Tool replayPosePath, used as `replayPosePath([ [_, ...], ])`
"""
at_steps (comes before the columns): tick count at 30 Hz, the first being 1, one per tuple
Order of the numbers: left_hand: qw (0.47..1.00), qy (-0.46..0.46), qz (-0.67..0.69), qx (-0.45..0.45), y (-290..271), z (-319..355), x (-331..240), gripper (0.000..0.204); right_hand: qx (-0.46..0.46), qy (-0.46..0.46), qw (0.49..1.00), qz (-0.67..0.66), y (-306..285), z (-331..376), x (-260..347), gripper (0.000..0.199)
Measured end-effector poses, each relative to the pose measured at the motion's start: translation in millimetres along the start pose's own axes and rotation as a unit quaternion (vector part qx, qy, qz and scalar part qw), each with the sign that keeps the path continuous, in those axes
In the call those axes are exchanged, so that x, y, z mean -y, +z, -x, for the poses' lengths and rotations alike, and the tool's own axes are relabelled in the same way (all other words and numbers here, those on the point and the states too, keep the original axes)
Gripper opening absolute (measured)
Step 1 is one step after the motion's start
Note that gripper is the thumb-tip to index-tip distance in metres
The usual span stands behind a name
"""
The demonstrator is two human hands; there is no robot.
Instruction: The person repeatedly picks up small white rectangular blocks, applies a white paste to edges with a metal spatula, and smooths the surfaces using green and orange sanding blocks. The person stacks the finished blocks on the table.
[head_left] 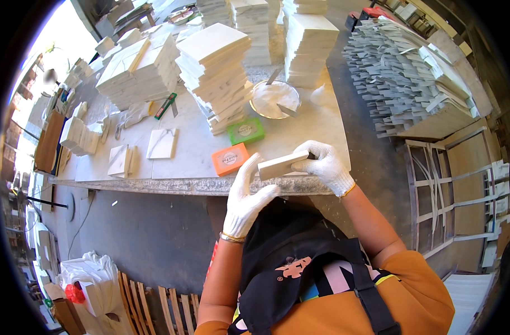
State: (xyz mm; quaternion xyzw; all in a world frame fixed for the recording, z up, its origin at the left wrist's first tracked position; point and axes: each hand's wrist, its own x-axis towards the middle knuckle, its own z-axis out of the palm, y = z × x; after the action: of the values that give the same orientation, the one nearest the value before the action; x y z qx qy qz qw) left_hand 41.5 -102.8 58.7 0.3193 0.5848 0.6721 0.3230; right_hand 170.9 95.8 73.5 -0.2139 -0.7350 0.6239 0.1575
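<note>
Above the table's near edge, a small white stone tile (pixel 278 166) is tilted with its narrow edge facing up. My right hand (pixel 327 167), in a white knit glove, grips its right end between thumb and fingers. At the tile's left end my gloved left hand (pixel 245 202) has thumb and fingers spread apart; whether a fingertip touches the tile I cannot tell. Just beyond lie an orange hand pad block (pixel 230 159) and a green one (pixel 246 131). A round metal bowl of white paste (pixel 260 106) holds two putty knives.
Tall stacks of white tiles (pixel 210 44) crowd the table's (pixel 202 167) far side. Left of the pads lie two loose tiles (pixel 162 143) and a green-handled knife (pixel 165 106). Right of the table stand a large pile of stacked strips (pixel 400 84) and a metal frame (pixel 434 184).
</note>
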Motion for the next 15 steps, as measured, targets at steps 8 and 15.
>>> replayPosePath([
  [8, 0.999, -0.009, -0.036, -0.009, 24, -68, 20, 0.056, -0.089, 0.021, 0.996, -0.009, -1, -13, -33, 0.017],
  [15, 0.999, -0.03, -0.019, 0.017, 27, -86, 30, 0.031, 0.01, 0.01, 0.996, 0.083, -33, -22, -19, 0.026],
])
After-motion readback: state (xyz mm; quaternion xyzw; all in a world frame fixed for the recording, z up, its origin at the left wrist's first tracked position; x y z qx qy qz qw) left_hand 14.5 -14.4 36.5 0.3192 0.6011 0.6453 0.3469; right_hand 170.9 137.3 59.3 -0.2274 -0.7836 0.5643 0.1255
